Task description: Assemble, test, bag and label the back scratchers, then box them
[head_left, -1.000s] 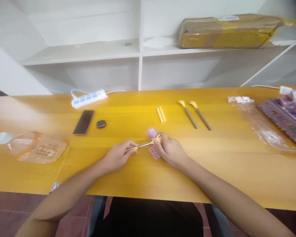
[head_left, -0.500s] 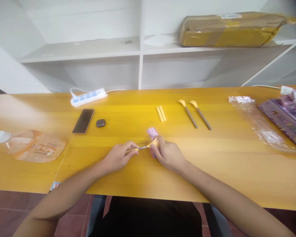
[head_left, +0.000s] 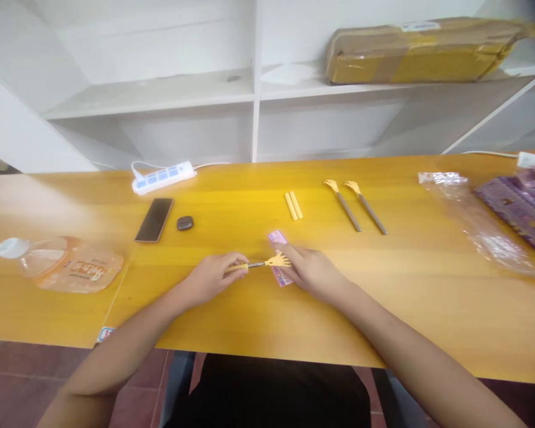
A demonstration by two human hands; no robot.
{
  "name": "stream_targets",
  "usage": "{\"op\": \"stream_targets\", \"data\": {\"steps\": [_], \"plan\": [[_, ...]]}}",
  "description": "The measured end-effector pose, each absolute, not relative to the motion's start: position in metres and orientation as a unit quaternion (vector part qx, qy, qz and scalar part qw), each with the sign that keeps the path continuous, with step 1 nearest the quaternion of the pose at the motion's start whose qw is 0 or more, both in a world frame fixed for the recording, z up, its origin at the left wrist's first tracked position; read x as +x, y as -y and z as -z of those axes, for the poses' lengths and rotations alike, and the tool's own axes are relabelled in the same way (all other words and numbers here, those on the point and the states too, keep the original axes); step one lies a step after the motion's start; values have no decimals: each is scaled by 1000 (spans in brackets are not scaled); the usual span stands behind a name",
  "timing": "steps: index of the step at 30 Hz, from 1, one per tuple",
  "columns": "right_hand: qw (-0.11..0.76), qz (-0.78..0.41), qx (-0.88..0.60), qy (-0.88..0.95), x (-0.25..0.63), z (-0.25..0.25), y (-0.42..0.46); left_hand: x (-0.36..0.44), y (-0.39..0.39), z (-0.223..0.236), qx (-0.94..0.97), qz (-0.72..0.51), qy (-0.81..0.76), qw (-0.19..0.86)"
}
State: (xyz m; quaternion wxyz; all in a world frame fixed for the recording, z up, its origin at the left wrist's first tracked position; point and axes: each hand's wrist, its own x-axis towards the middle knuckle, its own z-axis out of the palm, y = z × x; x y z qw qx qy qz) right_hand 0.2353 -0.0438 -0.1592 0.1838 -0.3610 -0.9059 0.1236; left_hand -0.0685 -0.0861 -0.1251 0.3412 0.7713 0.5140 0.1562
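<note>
A back scratcher (head_left: 276, 260) with a yellow claw-shaped head, a short metal rod and a yellow handle lies level between my hands. My left hand (head_left: 214, 274) is closed round its handle. At the other end, my right hand (head_left: 314, 273) has thumb and fingers about the tips of the claw; part of their contact is hidden. Beneath the claw is a pink and purple printed card (head_left: 282, 277), partly covered by my right hand. Beyond my hands lie two yellow sticks (head_left: 293, 205), side by side. Two more back scratchers (head_left: 348, 209) (head_left: 371, 213) with grey rods lie farther right.
On the left are a clear bottle (head_left: 78, 264) on its side, a phone (head_left: 154, 220), a small black case (head_left: 185, 223) and a power strip (head_left: 164, 178). Plastic wrapping (head_left: 477, 229) and purple packages (head_left: 517, 208) lie at right. A taped carton (head_left: 423, 53) rests on the shelf behind.
My right fingers have shifted slightly right along the claw, so more of its head and the card shows. My left hand keeps its grip, and the back scratcher has turned closer to level.
</note>
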Motion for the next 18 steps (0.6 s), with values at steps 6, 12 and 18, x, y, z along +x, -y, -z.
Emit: {"op": "stream_targets", "data": {"steps": [6,12,18], "plan": [[212,-112,-364,900,235,160,43,-68,85,127,784,-158,-506,324],[347,-30,-314,883,230,153,40,-66,81,115,780,-156,-508,330],[337,130,-309,880,225,86,27,-63,54,67,834,-147,-507,160]]}}
